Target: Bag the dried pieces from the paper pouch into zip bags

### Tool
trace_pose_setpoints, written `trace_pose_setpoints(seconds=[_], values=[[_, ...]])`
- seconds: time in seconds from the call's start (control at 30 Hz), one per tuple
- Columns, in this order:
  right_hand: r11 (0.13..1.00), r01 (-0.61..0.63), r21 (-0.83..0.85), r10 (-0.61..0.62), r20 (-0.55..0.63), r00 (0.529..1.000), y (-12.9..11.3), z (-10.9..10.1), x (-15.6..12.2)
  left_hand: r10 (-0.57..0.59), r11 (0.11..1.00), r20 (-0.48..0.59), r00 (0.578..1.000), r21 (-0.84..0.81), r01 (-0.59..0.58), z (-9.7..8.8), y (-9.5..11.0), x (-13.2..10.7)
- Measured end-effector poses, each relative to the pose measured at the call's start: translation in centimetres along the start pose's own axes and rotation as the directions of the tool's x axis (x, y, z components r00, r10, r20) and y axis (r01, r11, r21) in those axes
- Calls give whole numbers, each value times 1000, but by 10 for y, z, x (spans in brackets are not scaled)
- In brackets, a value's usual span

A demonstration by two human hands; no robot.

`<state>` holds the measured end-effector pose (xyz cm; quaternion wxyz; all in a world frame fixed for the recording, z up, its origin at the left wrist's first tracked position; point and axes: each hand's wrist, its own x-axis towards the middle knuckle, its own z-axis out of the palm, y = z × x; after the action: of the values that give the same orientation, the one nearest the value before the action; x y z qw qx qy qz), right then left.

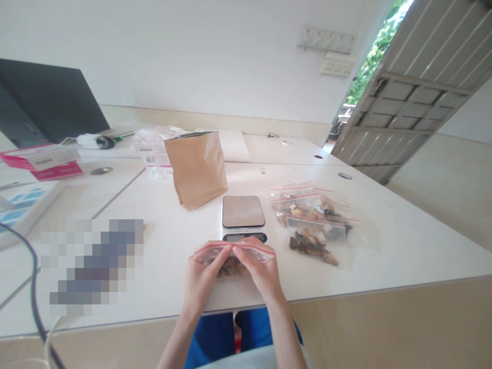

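Note:
A clear zip-lock bag (231, 267) with a red seal line hangs between my hands, with brownish dried pieces inside. My left hand (203, 271) and my right hand (259, 266) pinch its top edge, thumbs meeting near the middle of the seal. Just beyond the bag lies a digital kitchen scale (243, 211), nothing on its metal plate; my fingers partly cover its display. To the right, several similar zip-lock bags (313, 246) of dark and tan dried pieces lie overlapping. An open brown paper pouch (200, 171) stands behind the scale, to its left.
A pink and white box (48, 161) and a dark monitor (54, 100) are at the left, with a blurred-out object (96, 261) nearer me. A cable (34, 287) runs over the table's left front edge. Clear plastic packages (156, 151) sit behind the pouch.

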<state>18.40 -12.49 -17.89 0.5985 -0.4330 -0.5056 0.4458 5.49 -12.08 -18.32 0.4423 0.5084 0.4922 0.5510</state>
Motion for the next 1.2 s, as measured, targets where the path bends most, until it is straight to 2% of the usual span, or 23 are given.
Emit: trace_pose_setpoints(seconds=[0.1,0.23,0.37,0.43,0.53,0.6,0.67,0.73,0.8,0.87,0.93,1.0,1.07,1.13,1.2], values=[[999,41,-7,-42,-36,998,-2,2,0,29,1000,-69,997,12,-28,4,3,-2],[998,38,-42,-38,-16,999,-7,-5,-1,-7,1000,-61,998,-7,7,4,10,-3],[991,-104,-87,109,52,993,-2,-20,-4,-61,996,24,998,-66,62,1,17,-1],[980,-173,-102,171,-27,985,2,-26,-6,-71,990,90,993,-117,82,2,18,0],[987,-153,-48,145,-148,978,4,-28,-6,-107,976,179,978,-171,138,6,21,3],[991,-128,-33,122,-154,981,-3,-29,-5,-131,973,224,966,-159,169,10,23,4],[990,-128,-64,118,-134,984,-14,-34,-3,-103,987,237,966,-95,128,11,23,5],[986,-142,-86,125,-177,976,-28,-45,1,-36,999,204,978,-9,38,8,23,4],[985,-155,-73,127,-298,946,-40,-66,7,4,997,150,989,72,-15,3,21,4],[984,-164,-77,114,-440,891,-47,-95,16,-6,991,107,994,137,-8,-4,18,3],[974,-170,-153,75,-488,870,-49,-126,25,-15,985,94,995,171,-1,-8,15,4],[909,-163,-383,-88,-561,823,-47,-151,32,-2,986,108,994,163,-15,-11,13,3],[721,-169,-672,-358,-570,739,-43,-165,33,4,989,124,992,148,-23,-10,10,3],[489,-134,-862,-585,-438,683,-37,-168,29,-8,987,128,992,161,-12,-10,8,2],[342,-31,-939,-667,-266,696,-29,-165,22,-26,981,134,991,193,-1,-10,6,1]])
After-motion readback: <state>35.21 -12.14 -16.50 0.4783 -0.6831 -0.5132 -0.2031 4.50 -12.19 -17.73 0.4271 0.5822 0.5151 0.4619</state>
